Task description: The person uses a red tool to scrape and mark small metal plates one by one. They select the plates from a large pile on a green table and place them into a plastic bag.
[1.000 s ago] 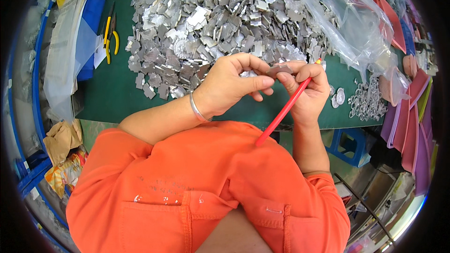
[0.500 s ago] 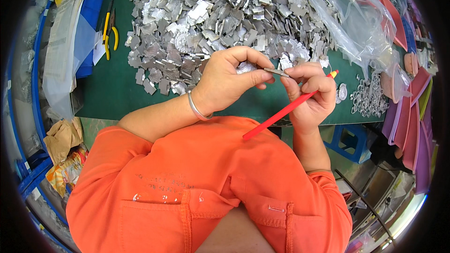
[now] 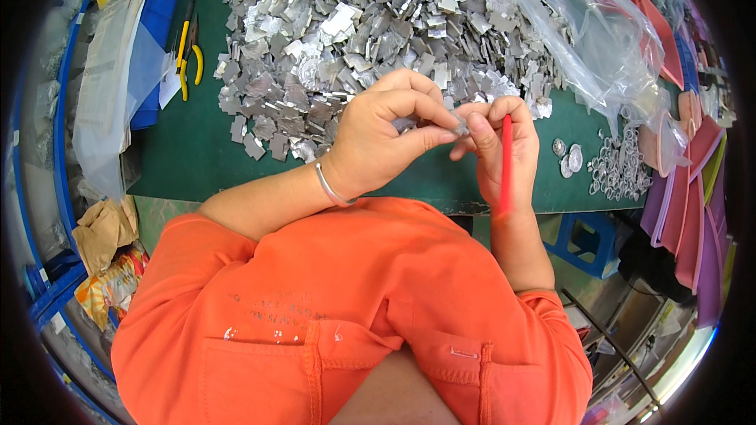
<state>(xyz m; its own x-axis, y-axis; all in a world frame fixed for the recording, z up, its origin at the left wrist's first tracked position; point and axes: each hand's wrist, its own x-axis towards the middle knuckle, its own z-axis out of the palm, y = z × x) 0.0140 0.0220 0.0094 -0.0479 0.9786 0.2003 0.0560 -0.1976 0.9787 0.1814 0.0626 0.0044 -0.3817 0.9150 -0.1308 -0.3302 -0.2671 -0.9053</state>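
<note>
My left hand [image 3: 390, 122] pinches a small flat metal piece [image 3: 461, 127] between thumb and fingers, above the table's near edge. My right hand [image 3: 504, 145] is closed, its thumb and fingers meeting the same piece from the other side. A slim red stick [image 3: 506, 161] is also tucked in the right hand, pointing down toward the wrist; its kind is unclear. Fingers cover most of the piece. Just beyond both hands spreads a big heap of flat silvery metal pieces [image 3: 354, 39] on the green table [image 3: 185, 161].
Yellow-handled pliers [image 3: 191, 63] lie at the left by a blue bin [image 3: 157, 24]. To the right are a clear plastic bag [image 3: 591, 24], a few round metal pieces [image 3: 575, 158] and a pile of small metal rings [image 3: 622, 165]. A blue stool [image 3: 584, 244] stands below the table edge.
The red stick has swung from slanting down-left to nearly upright against my right palm. Both hands have turned the metal piece, and my right hand has shifted slightly left.
</note>
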